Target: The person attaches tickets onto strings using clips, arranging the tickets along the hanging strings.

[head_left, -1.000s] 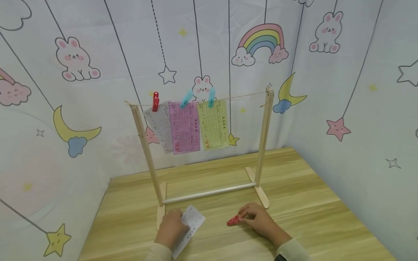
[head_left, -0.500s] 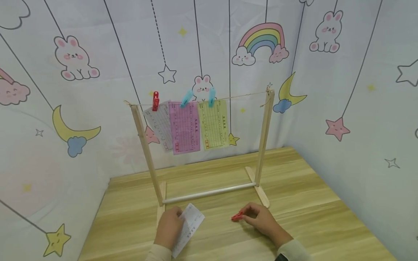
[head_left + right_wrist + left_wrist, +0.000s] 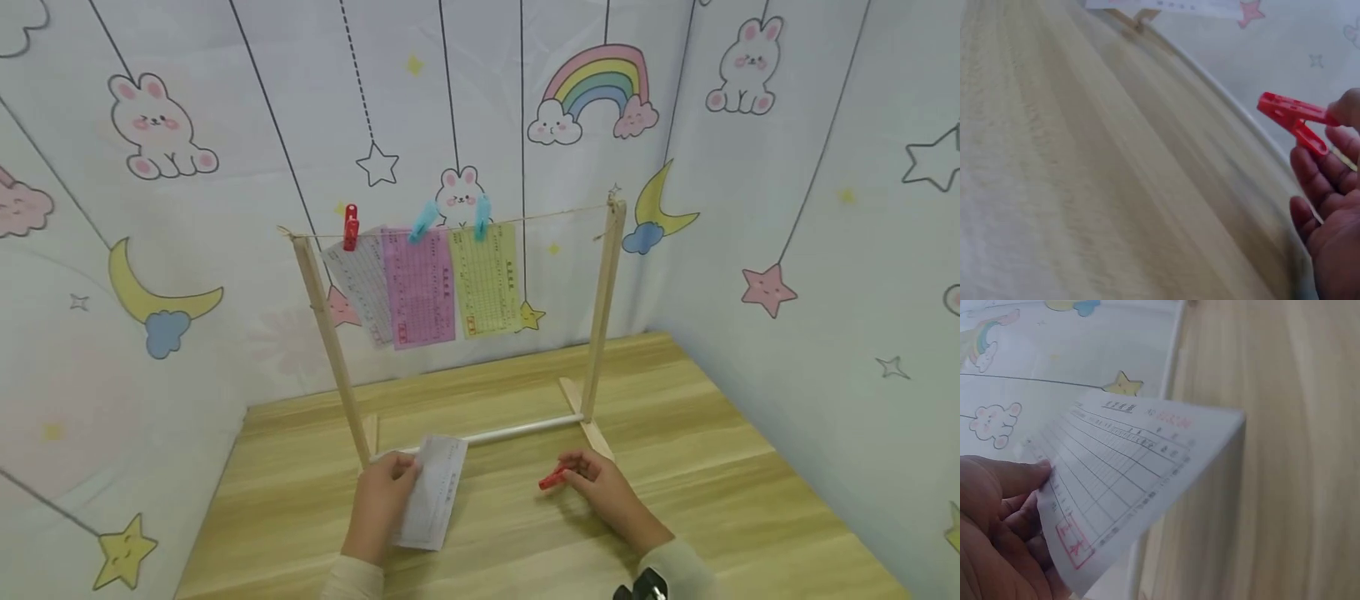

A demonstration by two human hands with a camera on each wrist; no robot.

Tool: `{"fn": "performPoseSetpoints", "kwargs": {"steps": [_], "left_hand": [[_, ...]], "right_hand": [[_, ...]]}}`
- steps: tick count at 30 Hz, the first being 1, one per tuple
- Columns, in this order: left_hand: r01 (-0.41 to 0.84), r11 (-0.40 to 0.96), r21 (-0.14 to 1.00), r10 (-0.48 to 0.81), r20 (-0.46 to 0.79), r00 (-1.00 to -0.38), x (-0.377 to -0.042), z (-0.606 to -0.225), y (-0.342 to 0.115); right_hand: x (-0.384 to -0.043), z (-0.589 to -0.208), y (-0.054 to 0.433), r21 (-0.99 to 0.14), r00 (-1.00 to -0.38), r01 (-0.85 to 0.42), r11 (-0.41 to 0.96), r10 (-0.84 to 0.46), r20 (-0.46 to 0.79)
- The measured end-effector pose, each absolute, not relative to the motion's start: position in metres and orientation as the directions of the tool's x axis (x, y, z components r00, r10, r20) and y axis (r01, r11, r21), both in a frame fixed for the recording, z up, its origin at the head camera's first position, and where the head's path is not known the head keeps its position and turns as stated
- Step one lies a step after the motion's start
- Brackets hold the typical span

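Note:
My left hand (image 3: pixel 384 500) pinches a white printed form (image 3: pixel 438 492) by its edge, in front of the rack's left post. In the left wrist view the form (image 3: pixel 1116 469) shows a grid and a red stamp box, with the thumb laid on its face. My right hand (image 3: pixel 603 492) holds a red clothespin (image 3: pixel 553 477) by its handle ends between thumb and fingers, over the table on the right. The right wrist view shows the clothespin (image 3: pixel 1291 119) with its nose pointing away from the hand.
A wooden rack (image 3: pixel 606 308) carries a string (image 3: pixel 555 215). From it hang a grey-white form (image 3: pixel 360 279) under a red clothespin (image 3: pixel 351 227), and a pink form (image 3: pixel 420 287) and a yellow form (image 3: pixel 486 283) under blue clothespins. A white bar (image 3: pixel 525 429) joins the posts low down.
My left hand has raised the white form up toward the rack and turned it more upright. My right hand has lifted the red clothespin off the table and moved slightly right and forward.

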State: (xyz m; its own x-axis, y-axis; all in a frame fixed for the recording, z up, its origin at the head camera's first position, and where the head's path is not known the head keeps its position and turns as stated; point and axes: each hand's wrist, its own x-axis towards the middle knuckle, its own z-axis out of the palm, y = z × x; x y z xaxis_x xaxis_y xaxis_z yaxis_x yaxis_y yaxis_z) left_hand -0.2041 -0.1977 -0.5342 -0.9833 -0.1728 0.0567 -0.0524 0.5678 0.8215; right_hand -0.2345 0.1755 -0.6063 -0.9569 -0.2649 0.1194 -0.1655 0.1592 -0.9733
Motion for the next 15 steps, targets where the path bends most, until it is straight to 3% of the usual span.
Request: {"fn": "performPoseSetpoints", "kwargs": {"steps": [7,11,15], "left_hand": [[-0.044,0.394,0.918,-0.162,0.023,-0.986,-0.207,-0.499,-0.186],[0.004,0.327,0.945,-0.171,0.064,-0.983,-0.213,-0.471,-0.175],[0.054,0.250,0.967,-0.160,0.096,-0.982,-0.222,-0.441,-0.161]], "right_hand": [[-0.243,-0.561,0.192,-0.990,-0.969,-0.137,0.016,-0.209,0.131],[-0.255,-0.507,0.208,-0.978,-0.956,-0.206,-0.015,-0.212,0.205],[-0.264,-0.439,0.219,-0.952,-0.936,-0.300,0.052,-0.209,0.284]]}}
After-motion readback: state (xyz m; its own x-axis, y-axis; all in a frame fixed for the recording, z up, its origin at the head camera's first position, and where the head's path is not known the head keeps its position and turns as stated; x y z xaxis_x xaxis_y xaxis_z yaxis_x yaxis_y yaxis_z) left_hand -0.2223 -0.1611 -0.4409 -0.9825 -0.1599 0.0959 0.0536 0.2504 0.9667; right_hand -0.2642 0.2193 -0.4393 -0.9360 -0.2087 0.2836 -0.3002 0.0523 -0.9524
